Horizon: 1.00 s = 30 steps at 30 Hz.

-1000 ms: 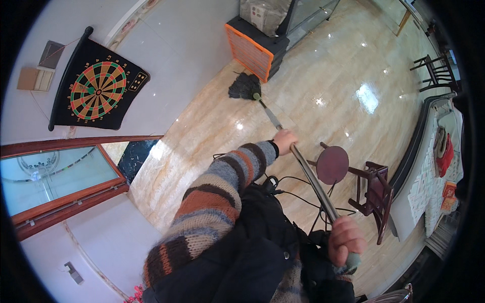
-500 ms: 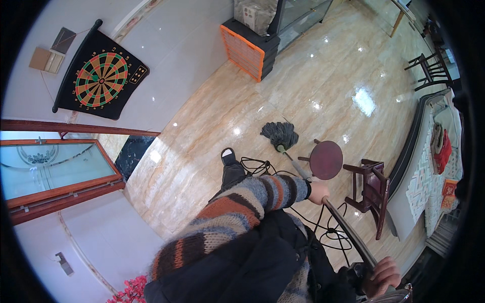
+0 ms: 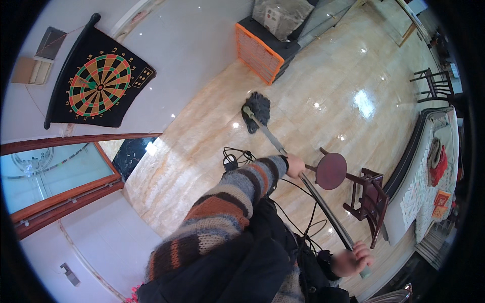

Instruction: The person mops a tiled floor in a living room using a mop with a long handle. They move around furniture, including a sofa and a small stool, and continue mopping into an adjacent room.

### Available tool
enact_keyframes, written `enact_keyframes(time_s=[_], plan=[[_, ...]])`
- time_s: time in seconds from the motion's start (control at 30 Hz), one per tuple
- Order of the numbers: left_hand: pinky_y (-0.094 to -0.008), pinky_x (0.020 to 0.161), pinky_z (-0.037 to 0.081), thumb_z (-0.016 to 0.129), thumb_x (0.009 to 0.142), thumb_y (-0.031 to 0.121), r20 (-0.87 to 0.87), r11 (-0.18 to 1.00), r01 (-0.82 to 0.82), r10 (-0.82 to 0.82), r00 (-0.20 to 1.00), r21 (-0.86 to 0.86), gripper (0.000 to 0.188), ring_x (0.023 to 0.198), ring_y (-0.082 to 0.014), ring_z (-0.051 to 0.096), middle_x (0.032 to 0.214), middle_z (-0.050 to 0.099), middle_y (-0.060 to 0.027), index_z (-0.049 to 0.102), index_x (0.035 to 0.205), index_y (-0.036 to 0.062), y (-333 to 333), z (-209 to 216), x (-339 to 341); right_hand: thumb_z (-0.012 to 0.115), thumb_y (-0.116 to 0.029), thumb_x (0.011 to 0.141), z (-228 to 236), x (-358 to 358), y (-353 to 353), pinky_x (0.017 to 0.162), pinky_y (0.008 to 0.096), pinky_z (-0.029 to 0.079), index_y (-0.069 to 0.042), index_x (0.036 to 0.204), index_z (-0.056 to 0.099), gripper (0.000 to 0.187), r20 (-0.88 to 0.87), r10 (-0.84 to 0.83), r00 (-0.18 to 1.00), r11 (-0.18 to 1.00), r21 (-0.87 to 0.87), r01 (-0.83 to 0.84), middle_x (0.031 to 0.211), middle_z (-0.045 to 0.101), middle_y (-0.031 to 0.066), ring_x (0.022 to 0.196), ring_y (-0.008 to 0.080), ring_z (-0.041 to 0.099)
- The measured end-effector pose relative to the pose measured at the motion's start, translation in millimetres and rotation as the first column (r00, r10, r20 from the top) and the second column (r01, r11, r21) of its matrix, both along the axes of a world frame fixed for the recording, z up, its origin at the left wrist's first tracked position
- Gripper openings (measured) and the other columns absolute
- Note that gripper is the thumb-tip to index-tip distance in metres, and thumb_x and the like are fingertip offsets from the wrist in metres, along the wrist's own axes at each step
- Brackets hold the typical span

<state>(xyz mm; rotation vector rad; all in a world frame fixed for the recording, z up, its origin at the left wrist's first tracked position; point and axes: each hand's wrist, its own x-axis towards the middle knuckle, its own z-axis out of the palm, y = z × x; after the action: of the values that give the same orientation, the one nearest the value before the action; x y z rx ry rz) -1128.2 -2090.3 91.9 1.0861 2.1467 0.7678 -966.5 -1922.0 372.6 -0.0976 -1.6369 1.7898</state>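
Observation:
A mop with a dark grey string head (image 3: 259, 107) rests on the glossy floor, its long metal handle (image 3: 323, 211) slanting back towards me. My left hand (image 3: 295, 165), at the end of a striped knitted sleeve, is closed around the middle of the handle. Near the pale green end of the handle, my right hand (image 3: 352, 259) is wrapped round it, slightly blurred. Just beyond my left hand stands a round dark red stool (image 3: 331, 171). A loose black cable (image 3: 304, 233) runs over the floor under the handle.
A dark wooden chair (image 3: 370, 198) stands right of the stool, beside a bed-like couch (image 3: 414, 194). An orange-fronted black crate (image 3: 259, 54) sits along the far wall. A dartboard (image 3: 101, 85) hangs at left above a glass-paned door (image 3: 55, 174). Another chair (image 3: 433, 86) is far right.
The mop head has moved left and away from me, and its strings have swung round. Both hands have shifted left with the handle, the right one also farther forward.

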Motion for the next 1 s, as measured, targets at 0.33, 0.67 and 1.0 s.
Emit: enact_keyframes(time_s=[0.33,0.67,1.0], plan=[[-0.0447,0.060,0.041,0.056,0.061,0.018,-0.219,0.774,-0.593,0.632,0.743,0.222,0.009,0.070,-0.0346,0.052,0.063,0.053,-0.0130,0.052,0.061,0.0097,-184,-47,-94,0.057,-0.016,0.075,-42,-123,-154,0.058,0.0383,0.040,-0.007,0.060,0.038,0.026,-0.050,0.623,0.781,0.780,0.121,-0.614,0.055,0.043,0.0060,0.050,0.0198,0.043],[-0.0438,0.061,0.040,0.058,0.061,0.014,-0.029,0.416,-0.804,0.894,0.447,0.424,0.010,0.069,-0.0336,0.051,0.064,0.053,-0.0118,0.050,0.060,0.0072,-232,2,-105,0.057,-0.022,0.075,24,-231,-211,0.054,0.0340,0.040,-0.012,0.061,0.037,0.026,0.011,0.861,0.508,0.477,0.329,-0.815,0.047,0.042,0.0016,0.046,0.0168,0.045],[-0.0437,0.056,0.040,0.057,0.063,0.019,0.023,0.243,-0.917,0.964,0.263,0.315,0.015,0.064,-0.0358,0.052,0.060,0.052,-0.0154,0.052,0.060,0.0056,-342,9,-4,0.053,-0.020,0.076,18,-261,-310,0.049,0.0312,0.037,-0.013,0.063,0.035,0.023,0.003,0.944,0.330,0.329,0.087,-0.940,0.045,0.039,0.0000,0.041,0.0140,0.041]])
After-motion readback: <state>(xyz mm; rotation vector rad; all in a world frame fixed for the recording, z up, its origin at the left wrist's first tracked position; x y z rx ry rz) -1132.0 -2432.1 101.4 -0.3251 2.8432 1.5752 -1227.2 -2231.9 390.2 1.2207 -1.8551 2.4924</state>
